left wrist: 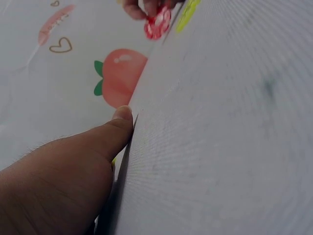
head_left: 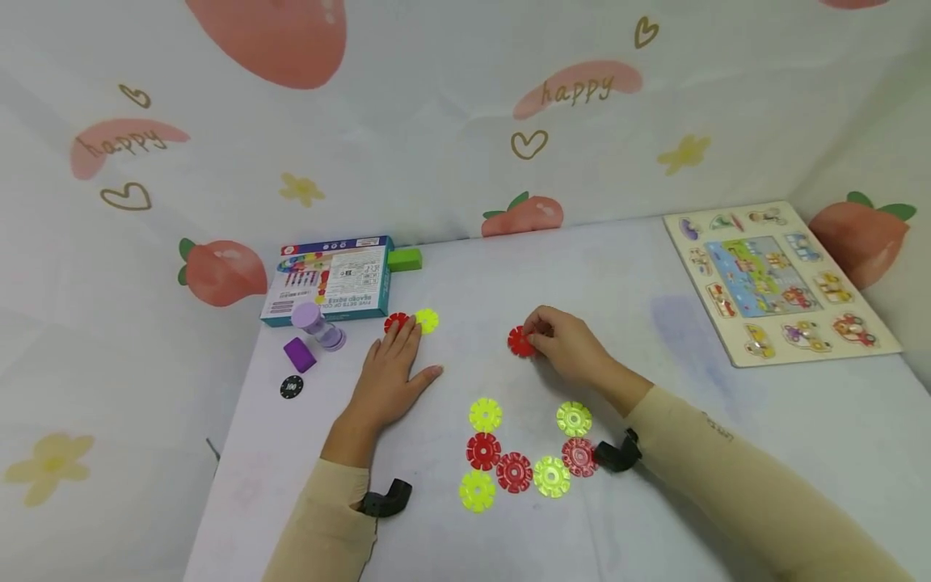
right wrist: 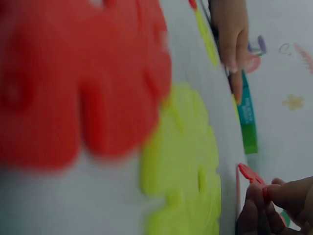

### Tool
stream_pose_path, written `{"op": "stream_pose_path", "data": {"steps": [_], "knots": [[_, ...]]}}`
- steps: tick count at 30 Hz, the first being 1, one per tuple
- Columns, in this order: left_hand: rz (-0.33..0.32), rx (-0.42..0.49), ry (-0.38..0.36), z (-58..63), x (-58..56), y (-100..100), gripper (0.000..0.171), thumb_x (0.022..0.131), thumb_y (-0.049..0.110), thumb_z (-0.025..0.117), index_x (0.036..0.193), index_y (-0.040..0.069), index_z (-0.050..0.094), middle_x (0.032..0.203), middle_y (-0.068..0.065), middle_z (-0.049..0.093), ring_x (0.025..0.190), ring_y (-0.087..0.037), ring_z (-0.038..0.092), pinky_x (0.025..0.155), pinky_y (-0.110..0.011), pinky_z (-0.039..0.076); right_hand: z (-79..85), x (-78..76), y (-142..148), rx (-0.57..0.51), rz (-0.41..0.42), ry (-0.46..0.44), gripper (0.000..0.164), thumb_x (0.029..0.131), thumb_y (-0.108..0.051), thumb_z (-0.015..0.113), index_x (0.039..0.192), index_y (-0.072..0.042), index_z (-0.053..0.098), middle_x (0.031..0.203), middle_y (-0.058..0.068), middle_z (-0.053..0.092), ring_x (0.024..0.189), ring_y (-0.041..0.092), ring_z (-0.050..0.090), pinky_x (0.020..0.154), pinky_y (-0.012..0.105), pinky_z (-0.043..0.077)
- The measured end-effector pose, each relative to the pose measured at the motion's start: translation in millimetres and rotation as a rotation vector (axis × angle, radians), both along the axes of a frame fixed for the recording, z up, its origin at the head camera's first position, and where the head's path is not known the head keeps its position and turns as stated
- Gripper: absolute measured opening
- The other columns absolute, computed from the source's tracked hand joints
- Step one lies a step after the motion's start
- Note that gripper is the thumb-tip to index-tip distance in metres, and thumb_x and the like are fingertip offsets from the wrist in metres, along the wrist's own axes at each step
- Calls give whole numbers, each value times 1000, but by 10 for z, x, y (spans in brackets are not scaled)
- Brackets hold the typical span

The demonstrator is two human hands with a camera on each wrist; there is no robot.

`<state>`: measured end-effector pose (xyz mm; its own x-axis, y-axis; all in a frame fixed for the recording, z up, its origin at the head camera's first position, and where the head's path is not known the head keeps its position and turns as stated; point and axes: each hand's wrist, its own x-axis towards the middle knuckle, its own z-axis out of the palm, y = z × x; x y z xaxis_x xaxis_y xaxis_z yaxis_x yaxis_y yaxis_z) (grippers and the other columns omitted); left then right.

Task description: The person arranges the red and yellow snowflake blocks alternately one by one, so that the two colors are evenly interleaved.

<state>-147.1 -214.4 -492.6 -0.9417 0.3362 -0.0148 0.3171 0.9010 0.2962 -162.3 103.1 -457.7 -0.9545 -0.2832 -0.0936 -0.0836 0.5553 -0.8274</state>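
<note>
Two hands | left hand (head_left: 389, 378) straight-fingered | right hand (head_left: 570, 346) pinching round red disc (head_left: 518, 343), tilted

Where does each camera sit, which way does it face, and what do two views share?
Head: on the head, facing forward and down at the table; left hand, right hand, both sleeves.
Left wrist: on that wrist, facing along the table; left thumb close, right fingers at top.
Right wrist: on that wrist, facing past a close yellow disc; both hands at right.
Head and left wrist share the pinched red disc.
</note>
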Motion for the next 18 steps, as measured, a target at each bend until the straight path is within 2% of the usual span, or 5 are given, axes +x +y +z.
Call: {"op": "stream_pose_path", "data": {"steps": [4, 8, 11, 15, 18], "knots": [[1, 11, -9, 14, 9, -8, 85, 90, 65, 45, 154, 15, 20, 159, 2, 9, 144, -23, 0, 111, -55, 6, -3, -244, -184, 12, 20, -38, 13, 95, -12, 59, 106, -15, 65, 100, -2, 62, 91, 17, 56, 76, 32, 50], [4, 12, -11, 21, 6, 3, 85, 89, 66, 45, 154, 16, 20, 159, 3, 8, 144, -22, -1, 111, -54, 6, 14, -326, -341, 61, 114, -49, 27, 93, -16, 62, 120, -15, 63, 111, 0, 58, 97, 18, 54, 80, 32, 50], [2, 3, -7, 19, -4, 4, 86, 89, 66, 45, 154, 17, 19, 160, 4, 8, 144, -22, -1, 111, -54, 6, 53, -307, -395, 231, 221, 46, 36, 92, -21, 64, 127, -13, 60, 123, 3, 54, 109, 20, 51, 89, 35, 47], [4, -1, -4, 20, -4, -1, 86, 89, 66, 45, 154, 16, 19, 160, 3, 8, 144, -23, -1, 111, -55, 6, 115, -249, -399, 536, 425, 214, 49, 92, -26, 63, 138, -12, 53, 145, 4, 43, 130, 25, 39, 102, 43, 38], [8, -2, -9, 16, -2, -1, 86, 89, 66, 45, 154, 16, 20, 159, 2, 9, 144, -23, -1, 111, -55, 6, 145, -221, -394, 650, 541, 242, 59, 92, -31, 63, 145, -13, 43, 153, 1, 32, 138, 26, 28, 103, 51, 33]]}}
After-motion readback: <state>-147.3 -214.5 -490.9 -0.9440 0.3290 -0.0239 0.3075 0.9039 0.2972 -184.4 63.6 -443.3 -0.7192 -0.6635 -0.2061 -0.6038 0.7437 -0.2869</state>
